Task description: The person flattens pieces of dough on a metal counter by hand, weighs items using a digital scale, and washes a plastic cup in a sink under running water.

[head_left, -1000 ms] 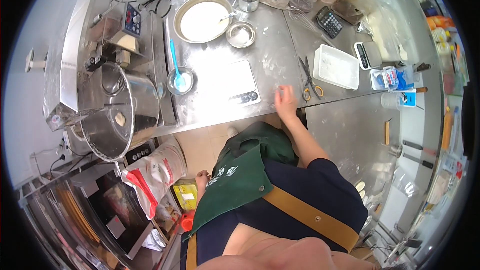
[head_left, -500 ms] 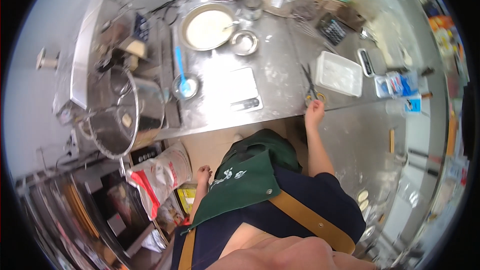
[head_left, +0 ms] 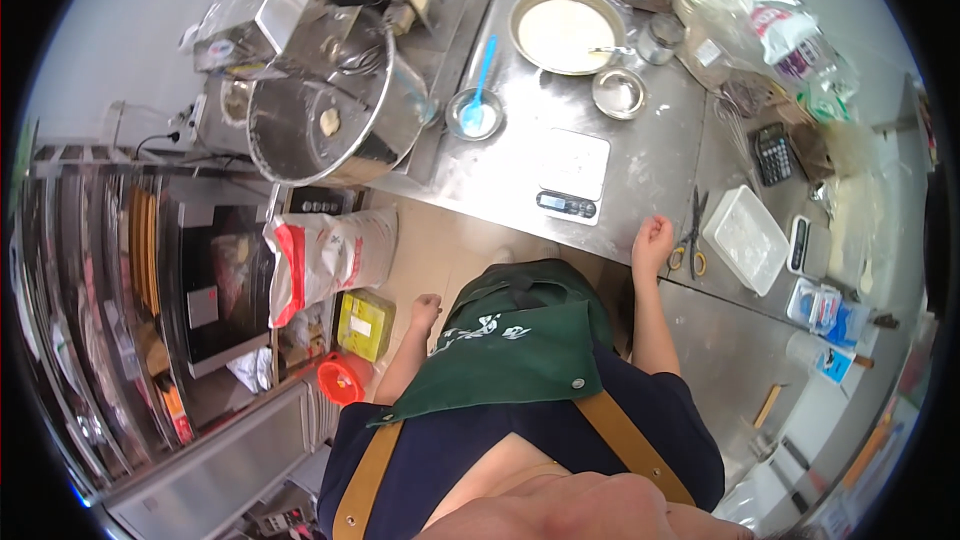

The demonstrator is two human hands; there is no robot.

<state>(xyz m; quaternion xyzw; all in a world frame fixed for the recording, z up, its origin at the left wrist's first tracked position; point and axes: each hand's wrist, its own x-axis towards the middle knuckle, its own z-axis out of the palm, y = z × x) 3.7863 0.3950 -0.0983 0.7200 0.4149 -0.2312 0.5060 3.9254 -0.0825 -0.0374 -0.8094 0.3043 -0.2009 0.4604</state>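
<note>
My right hand [head_left: 654,237] hovers at the front edge of the metal table, its fingers curled in with nothing seen in them. Just right of it lies a pair of scissors [head_left: 690,236], black blades pointing away and yellowish handles toward me. Low beside my apron, away from the table, hangs my left hand [head_left: 427,312] with loosely curled fingers and no object visible in it. A white digital scale [head_left: 576,168] sits left of my right hand. Beyond it stand a small metal bowl [head_left: 620,93] and another bowl [head_left: 462,118] holding a blue spatula [head_left: 484,75].
At the back is a round pan [head_left: 568,32] of pale, creamy stuff. A large mixer bowl [head_left: 375,145] stands left, above a white-and-red sack [head_left: 335,258]. To the right are a white plastic tub [head_left: 746,240], a calculator [head_left: 772,154], a whisk [head_left: 738,135] and a second scale [head_left: 808,246].
The view has swung left, so the table things appear farther right. My right hand has come away from the scissors' handles, leftward; the scissors stay on the table. My left hand remains low.
</note>
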